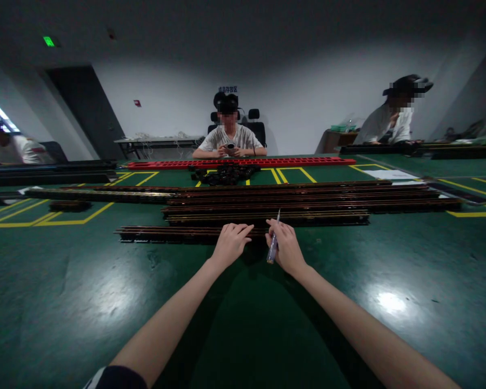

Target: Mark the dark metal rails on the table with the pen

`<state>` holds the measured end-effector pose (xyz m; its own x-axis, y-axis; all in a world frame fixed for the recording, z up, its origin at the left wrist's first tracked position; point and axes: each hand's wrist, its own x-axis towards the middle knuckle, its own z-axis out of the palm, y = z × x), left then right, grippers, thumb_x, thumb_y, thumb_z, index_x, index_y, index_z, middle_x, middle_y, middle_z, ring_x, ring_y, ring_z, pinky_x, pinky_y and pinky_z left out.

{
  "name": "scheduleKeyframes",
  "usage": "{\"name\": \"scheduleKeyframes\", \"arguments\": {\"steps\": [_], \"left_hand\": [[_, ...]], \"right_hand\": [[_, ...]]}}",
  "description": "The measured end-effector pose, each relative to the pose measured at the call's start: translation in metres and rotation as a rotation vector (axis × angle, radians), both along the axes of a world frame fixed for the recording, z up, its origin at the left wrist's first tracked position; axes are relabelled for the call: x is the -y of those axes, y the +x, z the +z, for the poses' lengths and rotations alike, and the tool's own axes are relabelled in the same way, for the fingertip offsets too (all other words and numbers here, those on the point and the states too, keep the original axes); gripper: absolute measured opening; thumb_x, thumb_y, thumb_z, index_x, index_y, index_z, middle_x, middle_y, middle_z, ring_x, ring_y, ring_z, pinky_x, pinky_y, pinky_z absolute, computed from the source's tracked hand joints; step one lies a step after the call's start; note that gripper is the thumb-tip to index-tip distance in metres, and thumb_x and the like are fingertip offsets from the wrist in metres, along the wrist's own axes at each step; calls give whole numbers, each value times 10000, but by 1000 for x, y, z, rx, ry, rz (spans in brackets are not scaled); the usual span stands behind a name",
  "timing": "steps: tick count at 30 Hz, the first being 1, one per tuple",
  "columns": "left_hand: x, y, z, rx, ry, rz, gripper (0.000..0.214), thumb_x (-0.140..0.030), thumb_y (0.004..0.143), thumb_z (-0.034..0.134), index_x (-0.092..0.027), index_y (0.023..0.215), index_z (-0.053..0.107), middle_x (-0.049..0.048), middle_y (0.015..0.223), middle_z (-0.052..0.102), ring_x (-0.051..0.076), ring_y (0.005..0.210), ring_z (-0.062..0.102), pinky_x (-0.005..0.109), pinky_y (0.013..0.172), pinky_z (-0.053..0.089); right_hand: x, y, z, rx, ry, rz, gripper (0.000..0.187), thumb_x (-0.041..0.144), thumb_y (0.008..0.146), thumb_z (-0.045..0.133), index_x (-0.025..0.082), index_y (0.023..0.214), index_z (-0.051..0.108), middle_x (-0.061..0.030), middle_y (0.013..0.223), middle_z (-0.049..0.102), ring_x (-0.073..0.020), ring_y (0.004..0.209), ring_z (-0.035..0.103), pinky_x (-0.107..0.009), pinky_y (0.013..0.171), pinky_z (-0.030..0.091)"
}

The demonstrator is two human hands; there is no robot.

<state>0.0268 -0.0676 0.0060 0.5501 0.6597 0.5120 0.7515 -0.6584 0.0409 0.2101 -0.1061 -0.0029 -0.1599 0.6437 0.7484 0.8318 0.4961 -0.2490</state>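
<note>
Nearest me on the green table lies a long, narrow dark strip [165, 233] with thin copper-coloured lines. My left hand [231, 246] is on its right part, fingers bent over it and the index finger stretched to the right. Close beside it, my right hand [287, 246] is closed around a slim pointed tool [272, 253] with a shiny, light handle; its thin tip points up and away from me. The right fingertips are by the strip's right end, and I cannot tell whether they touch it. Just beyond both hands lies a stack of similar strips [307, 202].
Behind the stack are a tangled black heap [226, 174] and a long red slotted rail [307, 161]. White paper [391, 174] lies at the right. A small dark bundle [70, 206] is at the left. A person [230, 138] sits opposite; others work at both sides.
</note>
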Motion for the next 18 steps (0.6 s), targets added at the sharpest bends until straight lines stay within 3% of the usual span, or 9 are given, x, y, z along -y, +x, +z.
{"name": "scheduleKeyframes", "arguments": {"steps": [3,8,11,18], "left_hand": [[-1,1,-1,41,-1,-58,361,-211,876,564,-209,1237,563,87,1151,657,217,1053,589,403,927,448],[-3,1,0,74,-26,-90,361,-183,871,563,-193,1232,550,93,1165,654,218,1106,590,419,964,447],[-3,1,1,53,-44,-95,364,-167,877,547,-187,1240,539,95,1198,641,212,1140,576,415,988,436],[-4,0,-1,20,12,75,335,-335,902,541,-168,1189,585,105,1164,653,238,1118,573,429,986,400]], "right_hand": [[-4,-1,-1,126,-69,56,301,165,843,466,162,1141,508,-106,932,639,-272,996,588,-440,892,438],[-6,-2,2,267,-155,-42,104,208,846,496,178,938,533,-94,888,619,-253,838,553,-390,798,421],[-8,-2,5,266,-161,-112,91,265,854,522,179,884,516,-92,869,615,-245,814,534,-364,774,387],[-10,13,7,283,-129,-277,194,366,831,551,183,866,499,-99,835,617,-261,797,521,-364,752,320]]}}
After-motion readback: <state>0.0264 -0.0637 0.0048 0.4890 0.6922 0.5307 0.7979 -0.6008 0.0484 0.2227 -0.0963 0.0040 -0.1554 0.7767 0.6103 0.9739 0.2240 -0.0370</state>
